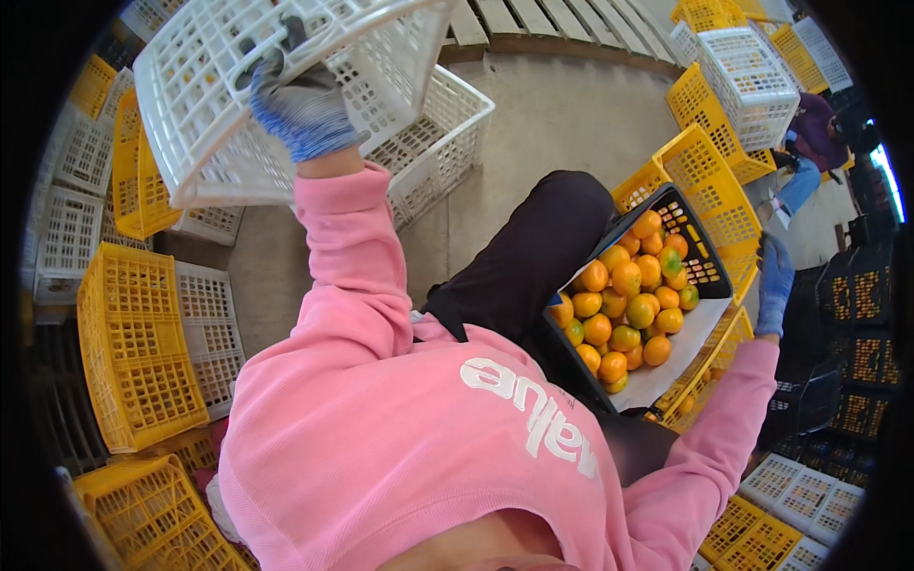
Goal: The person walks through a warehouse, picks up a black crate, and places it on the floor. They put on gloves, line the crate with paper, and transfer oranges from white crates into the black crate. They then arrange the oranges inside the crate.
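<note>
My left hand [303, 103], in a grey and blue knit glove, grips the handle opening of a white plastic crate [193, 93]. That crate is tilted and raised over another white crate [446, 135] on the floor. On the right, my right hand [775, 285], gloved in blue, is at the outer edge of a yellow plastic crate [714, 185]; whether its fingers close on the rim is unclear. Between my legs a black plastic crate [707, 264] holds several orange and green-tinged citrus fruits [628, 307]. White paper [689, 350] lines part of it.
Stacked yellow crates [143, 350] and white crates [211, 328] stand to my left. A slatted wooden pallet [557, 21] lies ahead. Another person [817, 143] sits at the far right beside more crates. Dark crates of fruit [864, 350] are stacked on the right.
</note>
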Motion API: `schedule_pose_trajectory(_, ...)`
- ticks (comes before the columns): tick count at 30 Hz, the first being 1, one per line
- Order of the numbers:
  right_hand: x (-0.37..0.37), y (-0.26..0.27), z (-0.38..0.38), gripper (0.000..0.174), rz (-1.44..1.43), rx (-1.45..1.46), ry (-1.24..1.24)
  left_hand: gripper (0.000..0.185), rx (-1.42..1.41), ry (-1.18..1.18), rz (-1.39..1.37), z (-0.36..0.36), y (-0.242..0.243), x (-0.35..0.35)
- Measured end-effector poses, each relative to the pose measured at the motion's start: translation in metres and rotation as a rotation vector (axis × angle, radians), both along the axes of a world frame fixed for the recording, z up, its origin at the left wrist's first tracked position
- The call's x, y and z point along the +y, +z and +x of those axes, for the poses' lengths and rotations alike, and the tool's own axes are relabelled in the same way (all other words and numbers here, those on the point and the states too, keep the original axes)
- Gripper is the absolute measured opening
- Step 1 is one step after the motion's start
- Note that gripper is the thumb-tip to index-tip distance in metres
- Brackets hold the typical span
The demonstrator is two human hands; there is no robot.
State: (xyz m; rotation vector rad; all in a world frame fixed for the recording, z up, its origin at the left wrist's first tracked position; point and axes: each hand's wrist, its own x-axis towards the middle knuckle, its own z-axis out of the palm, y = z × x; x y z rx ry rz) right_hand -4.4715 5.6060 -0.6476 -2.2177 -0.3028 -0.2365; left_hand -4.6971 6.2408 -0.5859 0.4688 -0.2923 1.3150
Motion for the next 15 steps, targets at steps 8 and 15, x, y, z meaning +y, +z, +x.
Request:
schedule_pose_trajectory(8,-0.081,-0.030,-0.032,0.029,0.109,0.079,-0.165,0.012,-0.068,-0.175,-0.028,0.007,0.009,-0.027)
schedule_pose_trajectory(15,-0.055,-0.052,-0.099,0.025,-0.363,-0.083,-0.120,0.035,0.311,-0.200,-0.038,0.063,-0.055,0.046)
